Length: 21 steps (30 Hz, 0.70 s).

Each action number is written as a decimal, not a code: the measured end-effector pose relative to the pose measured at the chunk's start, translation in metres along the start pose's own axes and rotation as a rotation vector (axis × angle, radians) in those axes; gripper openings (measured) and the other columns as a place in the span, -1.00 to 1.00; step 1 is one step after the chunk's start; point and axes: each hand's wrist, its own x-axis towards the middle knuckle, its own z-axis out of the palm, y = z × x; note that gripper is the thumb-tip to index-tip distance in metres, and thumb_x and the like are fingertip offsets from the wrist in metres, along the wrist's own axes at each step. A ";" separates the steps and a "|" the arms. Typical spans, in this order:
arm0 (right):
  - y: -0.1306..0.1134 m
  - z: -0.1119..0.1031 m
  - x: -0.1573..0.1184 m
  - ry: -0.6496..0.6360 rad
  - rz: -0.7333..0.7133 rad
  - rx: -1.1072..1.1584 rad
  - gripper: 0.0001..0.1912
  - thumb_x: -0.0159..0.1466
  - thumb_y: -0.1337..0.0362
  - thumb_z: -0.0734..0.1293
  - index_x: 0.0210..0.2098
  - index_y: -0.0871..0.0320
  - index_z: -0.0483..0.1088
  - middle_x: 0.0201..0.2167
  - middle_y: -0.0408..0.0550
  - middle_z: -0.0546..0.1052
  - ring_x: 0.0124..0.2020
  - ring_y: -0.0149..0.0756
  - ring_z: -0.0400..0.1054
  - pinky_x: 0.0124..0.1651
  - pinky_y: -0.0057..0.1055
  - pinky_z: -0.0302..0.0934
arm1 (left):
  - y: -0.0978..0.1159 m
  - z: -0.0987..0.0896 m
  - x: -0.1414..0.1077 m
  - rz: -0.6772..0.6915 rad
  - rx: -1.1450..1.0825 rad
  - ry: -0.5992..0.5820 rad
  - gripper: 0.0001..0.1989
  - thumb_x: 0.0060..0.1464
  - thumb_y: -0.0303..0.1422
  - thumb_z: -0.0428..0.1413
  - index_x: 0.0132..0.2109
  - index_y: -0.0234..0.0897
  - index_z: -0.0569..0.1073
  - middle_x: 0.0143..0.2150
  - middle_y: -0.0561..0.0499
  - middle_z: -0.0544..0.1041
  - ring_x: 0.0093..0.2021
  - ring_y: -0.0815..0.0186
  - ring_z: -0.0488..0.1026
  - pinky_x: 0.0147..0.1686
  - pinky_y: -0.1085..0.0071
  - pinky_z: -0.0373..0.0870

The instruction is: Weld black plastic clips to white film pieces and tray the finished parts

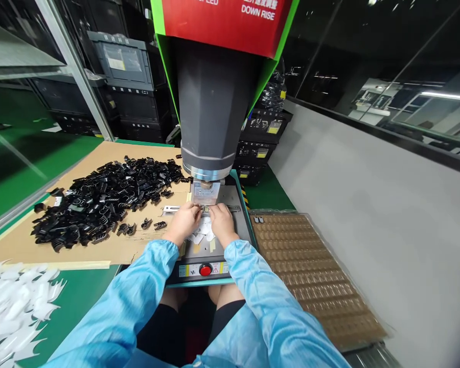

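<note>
Metal fixture (206, 208) | at fingertips of left hand (184, 221) and right hand (222, 222) | fingers bent, grip cannot be told

From my remote station I see a crinkled light-blue smock (232, 340), its loose left sleeve (138, 296) at seven o'clock and right sleeve (276, 301) at five, gathered cuffs (163, 250), bare hands (184, 222), and black legwear (226, 316) at six.
</note>
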 end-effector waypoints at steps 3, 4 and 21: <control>-0.008 -0.002 -0.003 -0.071 -0.030 -0.062 -0.64 0.56 0.29 0.17 0.18 0.10 0.53 -0.05 0.10 0.51 0.00 -0.06 0.32 0.09 -0.21 0.25 | 0.010 -0.008 -0.005 0.007 0.162 -0.052 -0.68 0.45 -0.26 -0.02 0.02 -0.27 0.61 -0.01 -0.24 0.55 0.01 0.00 0.49 0.04 0.11 0.43; -0.010 -0.004 -0.005 -0.082 -0.039 -0.079 -0.63 0.55 0.27 0.19 0.23 0.09 0.50 -0.02 0.11 0.50 0.02 -0.04 0.30 0.09 -0.18 0.24 | 0.013 -0.011 -0.007 0.002 0.213 -0.073 -0.66 0.45 -0.24 -0.02 0.06 -0.27 0.60 0.00 -0.25 0.54 0.02 -0.04 0.48 0.02 0.08 0.42; -0.031 -0.006 -0.012 -0.078 0.033 -0.102 -0.53 0.42 0.30 0.31 0.30 0.12 0.43 0.22 0.18 0.43 0.26 0.08 0.17 0.22 -0.03 0.13 | 0.006 -0.059 -0.042 -0.114 0.193 -0.104 -0.68 0.42 -0.24 0.02 0.16 -0.22 0.52 0.10 -0.23 0.48 0.10 -0.02 0.40 0.05 0.08 0.32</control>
